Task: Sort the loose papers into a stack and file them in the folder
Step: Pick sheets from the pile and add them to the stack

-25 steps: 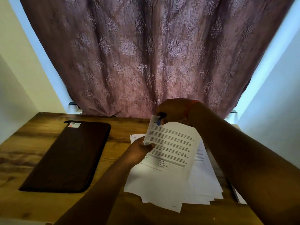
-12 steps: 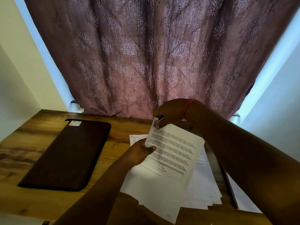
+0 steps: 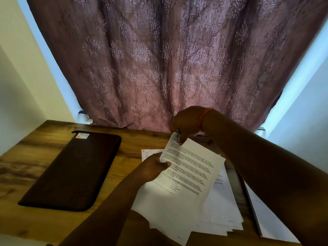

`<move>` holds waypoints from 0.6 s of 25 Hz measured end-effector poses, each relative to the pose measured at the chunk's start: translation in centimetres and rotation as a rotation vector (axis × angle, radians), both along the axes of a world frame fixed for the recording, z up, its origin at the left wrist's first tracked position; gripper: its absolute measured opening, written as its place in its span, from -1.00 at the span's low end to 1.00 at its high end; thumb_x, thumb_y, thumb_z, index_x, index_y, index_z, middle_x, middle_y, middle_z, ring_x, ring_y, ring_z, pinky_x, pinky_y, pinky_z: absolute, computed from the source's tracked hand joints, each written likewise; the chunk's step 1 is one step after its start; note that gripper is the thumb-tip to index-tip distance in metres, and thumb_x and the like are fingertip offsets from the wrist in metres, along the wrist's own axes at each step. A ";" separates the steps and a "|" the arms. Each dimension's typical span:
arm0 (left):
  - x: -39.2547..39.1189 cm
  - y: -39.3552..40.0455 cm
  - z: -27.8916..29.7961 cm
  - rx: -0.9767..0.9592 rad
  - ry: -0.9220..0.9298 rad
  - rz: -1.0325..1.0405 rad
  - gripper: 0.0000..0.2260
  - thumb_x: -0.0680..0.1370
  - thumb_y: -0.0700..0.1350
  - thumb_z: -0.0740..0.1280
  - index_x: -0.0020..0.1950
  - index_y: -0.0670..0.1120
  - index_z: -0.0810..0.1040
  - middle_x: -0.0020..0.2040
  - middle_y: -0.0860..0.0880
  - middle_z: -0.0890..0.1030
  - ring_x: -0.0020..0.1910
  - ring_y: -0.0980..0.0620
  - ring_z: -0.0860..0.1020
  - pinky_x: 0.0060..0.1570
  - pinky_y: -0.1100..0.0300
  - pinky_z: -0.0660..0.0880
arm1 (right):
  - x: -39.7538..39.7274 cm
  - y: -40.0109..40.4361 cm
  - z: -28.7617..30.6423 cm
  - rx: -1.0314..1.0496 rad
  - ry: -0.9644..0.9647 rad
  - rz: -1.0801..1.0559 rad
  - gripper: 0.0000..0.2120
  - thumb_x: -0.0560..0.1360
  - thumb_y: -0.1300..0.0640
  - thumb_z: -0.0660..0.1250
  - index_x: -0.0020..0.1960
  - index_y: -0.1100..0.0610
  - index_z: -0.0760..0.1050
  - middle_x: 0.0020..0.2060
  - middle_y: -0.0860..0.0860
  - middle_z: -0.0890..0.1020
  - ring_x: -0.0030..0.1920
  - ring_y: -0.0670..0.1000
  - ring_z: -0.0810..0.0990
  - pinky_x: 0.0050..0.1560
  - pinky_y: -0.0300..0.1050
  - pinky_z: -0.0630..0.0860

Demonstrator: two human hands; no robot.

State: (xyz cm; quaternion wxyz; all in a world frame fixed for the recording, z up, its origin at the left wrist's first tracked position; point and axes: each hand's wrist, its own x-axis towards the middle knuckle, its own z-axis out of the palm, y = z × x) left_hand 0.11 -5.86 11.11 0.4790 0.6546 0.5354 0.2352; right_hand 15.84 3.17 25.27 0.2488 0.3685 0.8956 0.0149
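A printed sheet is held tilted above the pile of loose white papers on the wooden table. My left hand grips the sheet's left edge, thumb on top. My right hand pinches the sheet's top corner, with a small dark and blue object showing at the fingertips. The dark brown zipped folder lies closed on the left of the table, apart from both hands.
A mauve patterned curtain hangs right behind the table. White walls stand close on both sides. A further white sheet lies at the right under my right forearm. Bare wood shows between the folder and the papers.
The view has tipped slightly upward. The held sheet has shifted a little to the right and up with both hands still on it. The pile and folder have not moved.
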 end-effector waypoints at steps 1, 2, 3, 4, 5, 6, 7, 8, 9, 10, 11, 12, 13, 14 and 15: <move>0.0 0.2 0.0 0.000 0.015 -0.005 -0.79 0.64 -0.05 0.28 0.27 0.11 0.44 0.12 0.13 0.58 -0.13 0.31 0.55 -0.21 0.48 0.49 | 0.0 0.2 -0.2 0.007 -0.008 0.014 -0.64 0.45 -0.17 0.43 0.15 0.00 0.58 -0.08 -0.10 0.59 -0.11 -0.04 0.53 -0.33 -0.23 0.26; 0.1 0.3 0.0 0.000 0.029 -0.008 -0.76 0.64 -0.04 0.28 0.30 0.09 0.43 0.12 0.14 0.57 -0.13 0.31 0.54 -0.22 0.48 0.49 | -0.1 0.3 -0.3 0.016 -0.014 0.030 -0.64 0.45 -0.17 0.43 0.14 0.01 0.58 -0.05 -0.08 0.61 -0.10 -0.03 0.54 -0.31 -0.22 0.27; 0.1 0.5 0.0 -0.005 0.039 -0.008 -0.74 0.64 -0.04 0.28 0.34 0.07 0.43 0.13 0.13 0.57 -0.12 0.29 0.54 -0.22 0.47 0.49 | -0.2 0.4 -0.4 0.026 -0.025 0.044 -0.64 0.45 -0.17 0.43 0.14 0.01 0.58 -0.02 -0.06 0.62 -0.10 -0.03 0.54 -0.28 -0.20 0.30; 0.1 0.6 0.0 -0.015 0.041 -0.003 -0.71 0.64 -0.05 0.28 0.36 0.05 0.44 0.15 0.11 0.58 -0.11 0.27 0.54 -0.21 0.46 0.49 | -0.4 0.5 -0.4 0.037 -0.042 0.053 -0.64 0.45 -0.16 0.43 0.15 0.02 0.58 -0.01 -0.05 0.63 -0.10 -0.03 0.53 -0.24 -0.18 0.33; 0.1 0.9 -0.1 -0.023 0.041 -0.002 -0.71 0.64 -0.05 0.28 0.37 0.04 0.44 0.18 0.09 0.59 -0.10 0.26 0.55 -0.20 0.45 0.49 | -0.5 0.5 -0.4 0.044 -0.060 0.059 -0.65 0.46 -0.15 0.43 0.15 0.02 0.58 0.00 -0.04 0.63 -0.10 -0.03 0.53 -0.20 -0.17 0.36; 0.1 1.0 -0.1 -0.027 0.042 0.000 -0.71 0.64 -0.05 0.28 0.37 0.03 0.45 0.20 0.07 0.60 -0.10 0.26 0.55 -0.20 0.45 0.50 | -0.6 0.6 -0.4 0.047 -0.075 0.064 -0.65 0.47 -0.14 0.43 0.16 0.03 0.58 0.00 -0.04 0.63 -0.10 -0.03 0.53 -0.17 -0.16 0.39; 0.1 1.1 -0.1 -0.029 0.045 -0.003 -0.70 0.64 -0.06 0.28 0.38 0.02 0.45 0.21 0.07 0.60 -0.11 0.26 0.55 -0.21 0.45 0.49 | -0.8 0.6 -0.4 0.044 -0.087 0.068 -0.64 0.47 -0.13 0.43 0.18 0.03 0.58 0.02 -0.04 0.64 -0.08 -0.03 0.54 -0.13 -0.15 0.42; 0.1 1.2 -0.1 -0.028 0.049 -0.003 -0.70 0.64 -0.06 0.28 0.38 0.02 0.45 0.21 0.07 0.59 -0.11 0.26 0.55 -0.21 0.45 0.49 | -0.9 0.7 -0.5 0.036 -0.088 0.071 -0.63 0.48 -0.11 0.43 0.22 0.03 0.57 0.06 -0.03 0.64 -0.04 -0.02 0.56 -0.09 -0.14 0.45; 0.1 1.3 -0.2 -0.027 0.053 -0.005 -0.70 0.64 -0.06 0.28 0.38 0.01 0.45 0.22 0.06 0.59 -0.10 0.25 0.55 -0.20 0.45 0.49 | -1.0 0.7 -0.5 0.027 -0.084 0.071 -0.60 0.48 -0.09 0.43 0.27 0.01 0.55 0.09 -0.04 0.64 0.01 0.00 0.57 -0.05 -0.13 0.46; 0.1 1.4 -0.3 -0.028 0.055 -0.002 -0.69 0.64 -0.06 0.28 0.38 0.00 0.45 0.24 0.05 0.59 -0.10 0.24 0.55 -0.20 0.45 0.49 | -1.1 0.7 -0.5 0.023 -0.080 0.073 -0.58 0.48 -0.08 0.43 0.30 -0.01 0.53 0.13 -0.04 0.63 0.06 0.01 0.58 -0.01 -0.13 0.46; 0.0 1.6 -0.4 -0.031 0.055 -0.001 -0.69 0.64 -0.06 0.28 0.38 -0.01 0.46 0.25 0.03 0.59 -0.08 0.22 0.55 -0.19 0.45 0.49 | -1.1 0.7 -0.4 0.029 -0.086 0.084 -0.57 0.48 -0.07 0.43 0.32 -0.03 0.51 0.14 -0.05 0.62 0.10 0.01 0.57 0.00 -0.12 0.46; 0.0 1.7 -0.4 -0.033 0.055 0.001 -0.69 0.64 -0.06 0.28 0.38 -0.01 0.46 0.27 0.02 0.59 -0.04 0.19 0.56 -0.16 0.44 0.49 | -1.2 0.8 -0.4 0.044 -0.105 0.105 -0.57 0.48 -0.06 0.43 0.33 -0.04 0.51 0.15 -0.06 0.62 0.11 0.02 0.57 0.01 -0.10 0.47; 0.0 1.8 -0.4 -0.033 0.057 0.002 -0.69 0.64 -0.06 0.29 0.38 -0.02 0.46 0.28 0.01 0.59 0.01 0.15 0.57 -0.10 0.41 0.49 | -1.3 0.8 -0.4 0.065 -0.133 0.131 -0.57 0.48 -0.07 0.43 0.33 -0.05 0.51 0.14 -0.07 0.62 0.12 0.02 0.57 0.03 -0.08 0.49; 0.0 1.9 -0.5 -0.033 0.060 0.003 -0.68 0.64 -0.06 0.29 0.39 -0.02 0.46 0.29 0.00 0.58 0.06 0.11 0.57 -0.04 0.38 0.49 | -1.4 0.9 -0.4 0.089 -0.160 0.156 -0.57 0.48 -0.07 0.43 0.32 -0.05 0.51 0.14 -0.06 0.63 0.11 0.02 0.57 0.05 -0.06 0.51; -0.1 2.0 -0.5 -0.030 0.064 0.002 -0.68 0.64 -0.06 0.29 0.40 -0.02 0.46 0.30 0.01 0.58 0.11 0.08 0.56 0.00 0.35 0.49 | -1.5 0.9 -0.4 0.115 -0.180 0.176 -0.59 0.47 -0.08 0.43 0.30 -0.06 0.53 0.12 -0.06 0.63 0.09 0.03 0.58 0.06 -0.04 0.54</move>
